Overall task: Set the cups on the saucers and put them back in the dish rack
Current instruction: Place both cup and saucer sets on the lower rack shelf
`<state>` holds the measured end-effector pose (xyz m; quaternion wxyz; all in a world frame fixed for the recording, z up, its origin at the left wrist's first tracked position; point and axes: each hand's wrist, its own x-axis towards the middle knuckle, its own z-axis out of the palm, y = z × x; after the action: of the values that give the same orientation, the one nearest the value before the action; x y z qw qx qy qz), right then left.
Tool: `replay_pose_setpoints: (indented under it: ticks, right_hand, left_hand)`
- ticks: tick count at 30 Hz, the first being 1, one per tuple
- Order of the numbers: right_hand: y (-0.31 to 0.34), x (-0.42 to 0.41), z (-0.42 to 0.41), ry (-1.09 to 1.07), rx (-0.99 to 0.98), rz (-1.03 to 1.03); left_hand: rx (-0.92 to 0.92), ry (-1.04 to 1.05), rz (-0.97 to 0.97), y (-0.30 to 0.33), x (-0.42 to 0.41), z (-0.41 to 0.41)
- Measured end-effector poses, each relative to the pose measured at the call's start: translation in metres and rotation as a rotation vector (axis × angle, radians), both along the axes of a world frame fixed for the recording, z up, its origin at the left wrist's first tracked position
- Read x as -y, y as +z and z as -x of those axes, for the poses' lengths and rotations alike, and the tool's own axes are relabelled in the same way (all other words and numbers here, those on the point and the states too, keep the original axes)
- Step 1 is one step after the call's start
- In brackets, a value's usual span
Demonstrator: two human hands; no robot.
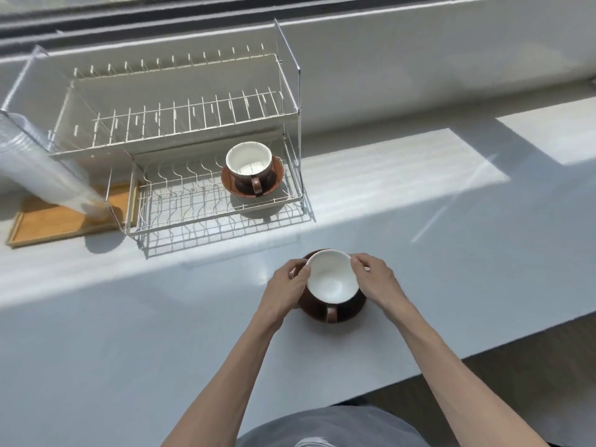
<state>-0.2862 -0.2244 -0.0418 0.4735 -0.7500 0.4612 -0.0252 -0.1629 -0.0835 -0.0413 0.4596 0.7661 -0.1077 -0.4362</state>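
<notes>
Your left hand [287, 285] and right hand [375, 282] close on the cup [332, 279] at 9 and 3 o'clock, over its saucer [351, 309] on the counter [129, 317]. At 11 o'clock, a second cup [248, 162] sits in the rack [180, 130].

Saucer [346, 312] mostly hidden under cup [332, 277].

A long white counter [129, 333] ran beneath a window [161, 8] — sunlight fell across it in bright slanting patches, with grey shadow between. A pale sill [419, 53] rose behind it. At the left lay a wooden tray [48, 221]; dark floor [532, 366] showed past the counter's near edge.
</notes>
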Motion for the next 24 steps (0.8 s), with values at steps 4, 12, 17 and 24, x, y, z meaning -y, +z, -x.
replay_pose_setpoints:
  ticks: [4,12,17,24]
  right_hand:
    - [0.005,-0.013,-0.036,0.076,0.015,-0.034]
    - [0.013,-0.039,-0.112,0.192,0.046,-0.080]
    - [0.026,-0.049,-0.168,0.257,0.090,-0.094]
    - [0.041,-0.056,-0.251,0.331,0.116,-0.072]
  left_hand:
    - [-0.020,0.076,-0.031,0.011,-0.022,-0.024]
    - [0.005,0.233,-0.026,0.027,-0.065,-0.079]
    - [0.073,0.302,-0.017,0.040,-0.082,-0.124]
    - [0.098,0.354,-0.015,0.054,-0.090,-0.198]
